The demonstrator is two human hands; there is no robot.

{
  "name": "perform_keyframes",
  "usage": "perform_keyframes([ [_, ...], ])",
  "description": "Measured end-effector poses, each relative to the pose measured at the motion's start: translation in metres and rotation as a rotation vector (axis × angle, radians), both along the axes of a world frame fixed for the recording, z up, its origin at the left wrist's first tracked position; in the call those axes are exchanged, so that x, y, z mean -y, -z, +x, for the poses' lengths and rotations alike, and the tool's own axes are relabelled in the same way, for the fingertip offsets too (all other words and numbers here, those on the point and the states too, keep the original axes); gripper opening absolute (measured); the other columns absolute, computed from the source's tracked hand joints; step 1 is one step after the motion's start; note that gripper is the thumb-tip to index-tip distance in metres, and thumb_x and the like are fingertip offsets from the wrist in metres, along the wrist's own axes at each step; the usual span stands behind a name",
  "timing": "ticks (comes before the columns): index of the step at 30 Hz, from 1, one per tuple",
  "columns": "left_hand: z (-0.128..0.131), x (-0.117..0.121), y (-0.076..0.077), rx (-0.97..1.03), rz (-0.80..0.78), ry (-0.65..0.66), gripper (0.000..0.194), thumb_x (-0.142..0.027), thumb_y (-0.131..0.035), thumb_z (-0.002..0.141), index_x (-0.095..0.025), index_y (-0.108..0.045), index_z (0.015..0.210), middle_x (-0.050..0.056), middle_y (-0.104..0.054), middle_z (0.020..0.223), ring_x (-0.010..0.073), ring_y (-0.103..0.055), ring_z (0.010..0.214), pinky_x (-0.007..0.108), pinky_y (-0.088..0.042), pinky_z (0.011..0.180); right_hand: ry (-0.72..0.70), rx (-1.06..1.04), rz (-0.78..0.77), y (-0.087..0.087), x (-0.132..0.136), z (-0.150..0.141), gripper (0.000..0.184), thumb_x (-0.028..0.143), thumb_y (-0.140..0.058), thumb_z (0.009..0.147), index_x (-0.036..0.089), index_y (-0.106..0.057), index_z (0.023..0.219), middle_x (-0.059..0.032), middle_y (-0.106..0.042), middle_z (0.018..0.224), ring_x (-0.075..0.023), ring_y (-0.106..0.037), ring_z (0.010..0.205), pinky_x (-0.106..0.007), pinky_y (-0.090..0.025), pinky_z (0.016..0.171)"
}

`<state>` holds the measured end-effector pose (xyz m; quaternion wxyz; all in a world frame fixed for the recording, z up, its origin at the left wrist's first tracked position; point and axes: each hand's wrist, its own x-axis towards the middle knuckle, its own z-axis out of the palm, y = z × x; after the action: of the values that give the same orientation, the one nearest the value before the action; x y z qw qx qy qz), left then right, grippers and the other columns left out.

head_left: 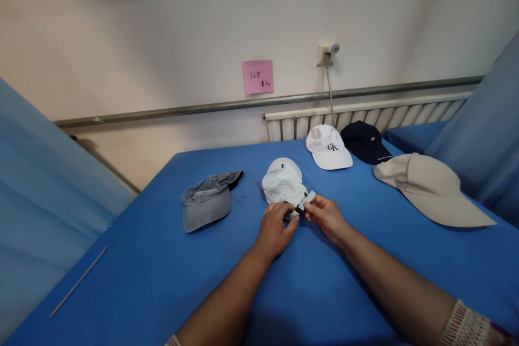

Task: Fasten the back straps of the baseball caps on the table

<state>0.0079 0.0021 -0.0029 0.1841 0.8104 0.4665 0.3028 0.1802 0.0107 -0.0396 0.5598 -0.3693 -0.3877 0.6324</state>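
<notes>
A pale white baseball cap with a small dark emblem lies on the blue-covered table, its brim pointing away from me and its back opening toward me. My left hand is closed on the cap's near edge, its fingers bent beside a dark buckle. Between the thumb and fingers of my right hand is the light strap at the cap's back, its end sticking up. Part of the buckle and the lower edge of the cap are covered by my fingers.
To the left lies a grey cap, with a thin stick nearer me. A white lettered cap, a dark navy cap and a beige cap are at right. Behind stand a radiator, rail and wall.
</notes>
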Motion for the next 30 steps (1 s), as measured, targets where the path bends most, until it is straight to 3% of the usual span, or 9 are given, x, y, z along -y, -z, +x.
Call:
perform_keyframes([
  [14,0.002,0.000,0.010,0.220,-0.090,-0.168,0.020,-0.033,-0.062,0.081,-0.020,-0.058,0.095,0.004,-0.066,0.094,0.0189,-0.060,0.090,0.033,-0.046,0.081,0.034,0.175,0.086,0.001,0.002,-0.004,0.036,0.050,-0.079,0.064,0.019,-0.063,0.072,0.0015,-0.060,0.060,-0.0117,-0.052,0.054,-0.026,-0.042,0.054],
  [30,0.006,-0.004,0.014,0.423,-0.202,-0.169,0.016,-0.029,-0.064,0.079,-0.018,-0.056,0.086,0.001,-0.063,0.083,0.0143,-0.059,0.079,0.027,-0.045,0.074,0.012,0.117,0.113,0.002,0.001,-0.010,0.037,0.045,-0.082,0.060,0.020,-0.061,0.077,0.0009,-0.063,0.065,-0.0111,-0.053,0.056,-0.026,-0.044,0.054],
])
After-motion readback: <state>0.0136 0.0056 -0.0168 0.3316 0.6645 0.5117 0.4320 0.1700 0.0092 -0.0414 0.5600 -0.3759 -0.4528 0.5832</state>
